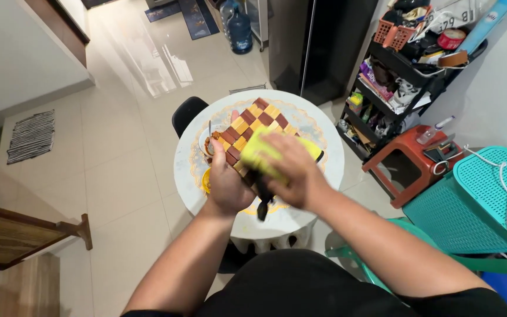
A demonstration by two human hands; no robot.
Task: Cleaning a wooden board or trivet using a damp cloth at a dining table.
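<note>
1. Pale glossy floor tiles (118, 170) fill the far left, with a striped mat (30, 136) lying on them.
2. Your left hand (225, 183) grips the near-left edge of a checkered wooden board (252, 128), fingers wrapped round it, holding it tilted over the round white table (318, 176).
3. Brown and tan squares cover the board; its long axis runs away from you, up and to the right.
4. Your right hand (289, 165) presses a yellow cloth (259, 151) flat on the board's near end, closed over it and blurred.
5. A cluttered black shelf rack (406, 88) stands at far right.
</note>
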